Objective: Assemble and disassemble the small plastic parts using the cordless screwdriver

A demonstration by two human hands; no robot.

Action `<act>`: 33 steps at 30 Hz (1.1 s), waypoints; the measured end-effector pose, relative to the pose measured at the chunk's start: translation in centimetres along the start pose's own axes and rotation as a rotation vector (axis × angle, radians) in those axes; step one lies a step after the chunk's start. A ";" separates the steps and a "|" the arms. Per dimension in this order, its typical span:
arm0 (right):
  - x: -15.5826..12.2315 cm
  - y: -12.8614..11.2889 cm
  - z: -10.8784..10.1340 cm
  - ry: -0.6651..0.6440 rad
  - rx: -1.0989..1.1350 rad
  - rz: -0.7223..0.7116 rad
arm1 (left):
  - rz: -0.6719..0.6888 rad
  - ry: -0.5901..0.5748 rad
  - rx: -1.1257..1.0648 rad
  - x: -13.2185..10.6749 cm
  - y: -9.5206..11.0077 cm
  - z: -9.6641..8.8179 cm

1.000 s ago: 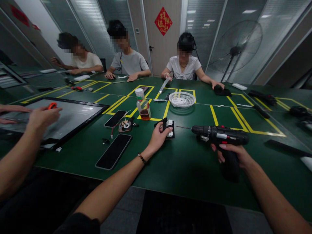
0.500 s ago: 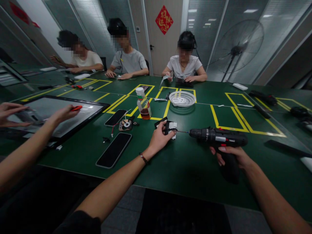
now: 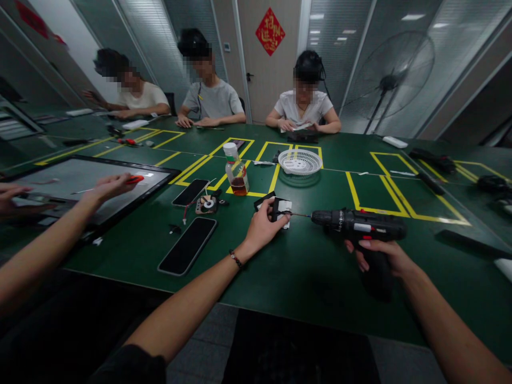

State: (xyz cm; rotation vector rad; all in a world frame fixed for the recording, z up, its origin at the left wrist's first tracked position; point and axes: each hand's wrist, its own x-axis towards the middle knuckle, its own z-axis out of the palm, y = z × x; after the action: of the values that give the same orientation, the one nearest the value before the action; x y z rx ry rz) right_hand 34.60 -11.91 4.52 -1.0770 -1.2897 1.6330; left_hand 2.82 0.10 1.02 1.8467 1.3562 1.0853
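Observation:
My right hand (image 3: 380,253) is wrapped round the handle of a black cordless drill (image 3: 360,225), held level above the green table. The drill's long thin bit (image 3: 300,215) points left, its tip reaching a small black part with white patches (image 3: 284,206). That part is gripped by my left hand (image 3: 262,226), its fingers closed on the near side; what exactly the part is I cannot make out. Left of this hand lie a phone (image 3: 188,246), a second phone (image 3: 191,192) and a small speaker-like unit (image 3: 208,204) with wires.
A bottle of dark liquid (image 3: 237,170) and a white plastic basket (image 3: 300,162) stand beyond my hands. At left, a co-worker's hands work over a large framed panel (image 3: 132,184). Several people sit across the table. A dark strip (image 3: 476,242) lies at right.
My hands, the drill and the black part stay almost still. At left, the co-worker's hand with the red-handled tool has shifted slightly right, and the grey device there has tilted down.

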 end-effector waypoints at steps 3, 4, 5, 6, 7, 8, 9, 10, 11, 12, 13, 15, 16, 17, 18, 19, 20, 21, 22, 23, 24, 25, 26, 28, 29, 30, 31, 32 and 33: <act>0.0 -0.1 0.0 -0.007 -0.009 0.010 | 0.012 0.014 0.043 -0.1 0.2 -0.2; 0.0 -0.1 0.0 -0.007 -0.011 0.012 | 0.017 0.017 0.066 -0.1 0.4 -0.3; 0.0 -0.1 0.0 -0.004 -0.013 0.013 | 0.024 0.018 0.090 -0.2 0.5 -0.5; -0.1 -0.2 0.0 0.002 -0.014 0.013 | 0.033 0.019 0.116 -0.2 0.7 -0.6; -0.1 -0.2 0.0 0.008 -0.015 0.011 | 0.040 0.021 0.142 -0.2 0.9 -0.7; -0.1 -0.2 0.0 0.012 -0.016 0.009 | 0.045 0.026 0.169 -0.3 1.1 -0.9; -0.2 -0.2 0.0 0.014 -0.017 0.009 | 0.047 0.034 0.197 -0.3 1.2 -1.0; -0.2 -0.2 0.1 0.015 -0.020 0.012 | 0.049 0.041 0.224 -0.3 1.4 -1.0; -0.2 -0.2 0.1 0.015 -0.025 0.018 | 0.053 0.045 0.248 -0.4 1.5 -1.1; -0.2 -0.2 0.1 0.014 -0.029 0.023 | 0.059 0.047 0.268 -0.4 1.5 -1.0; -0.3 -0.2 0.0 0.012 -0.033 0.027 | 0.066 0.045 0.284 -0.4 1.5 -1.0; -0.3 0.0 -0.1 0.009 -0.034 0.031 | 0.077 0.035 0.305 -0.4 1.5 -0.9; -0.3 0.2 -0.2 0.012 -0.029 0.032 | 0.080 0.028 0.310 -0.4 1.4 -0.9; -0.3 0.3 -0.3 0.018 -0.023 0.034 | 0.079 0.021 0.314 -0.4 1.4 -0.8; -0.3 0.5 -0.4 0.026 -0.016 0.037 | 0.077 0.015 0.317 -0.4 1.3 -0.7; -0.3 0.7 -0.5 0.036 -0.009 0.038 | 0.073 0.012 0.320 -0.4 1.3 -0.7; -0.3 0.8 -0.6 0.045 -0.002 0.038 | 0.069 0.010 0.325 -0.4 1.2 -0.7; -0.3 0.9 -0.7 0.049 0.003 0.037 | 0.064 0.009 0.330 -0.4 1.2 -0.6; -0.3 1.0 -0.7 0.050 0.006 0.034 | 0.061 0.008 0.337 -0.4 1.2 -0.6; -0.3 1.0 -0.7 0.046 0.008 0.032 | 0.058 0.008 0.342 -0.4 1.1 -0.6; -0.3 0.9 -0.6 0.044 0.010 0.029 | 0.058 0.007 0.343 -0.4 1.1 -0.6; -0.3 0.9 -0.6 0.042 0.013 0.024 | 0.059 0.004 0.342 -0.3 1.1 -0.6; -0.3 0.7 -0.5 0.040 0.018 0.019 | 0.059 0.003 0.339 -0.3 1.1 -0.5; -0.3 0.5 -0.3 0.037 0.031 0.006 | 0.055 0.003 0.334 -0.3 1.0 -0.5; -0.3 0.5 -0.2 0.035 0.036 0.001 | 0.051 0.004 0.331 -0.3 1.0 -0.5; -0.2 0.4 -0.2 0.033 0.038 -0.002 | 0.048 0.004 0.328 -0.3 1.0 -0.5; -0.2 0.5 -0.2 0.033 0.036 -0.003 | 0.048 0.003 0.324 -0.3 0.9 -0.6; -0.2 0.5 -0.2 0.035 0.032 -0.001 | 0.050 0.001 0.319 -0.3 0.9 -0.6; -0.2 0.5 -0.3 0.040 0.028 0.002 | 0.054 -0.001 0.316 -0.3 0.9 -0.6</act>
State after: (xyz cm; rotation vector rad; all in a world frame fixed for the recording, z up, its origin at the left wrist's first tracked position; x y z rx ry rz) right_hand 34.90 -12.10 4.00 -1.0885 -1.2369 1.6185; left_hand 2.69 -0.48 2.01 2.1174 1.5566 0.9372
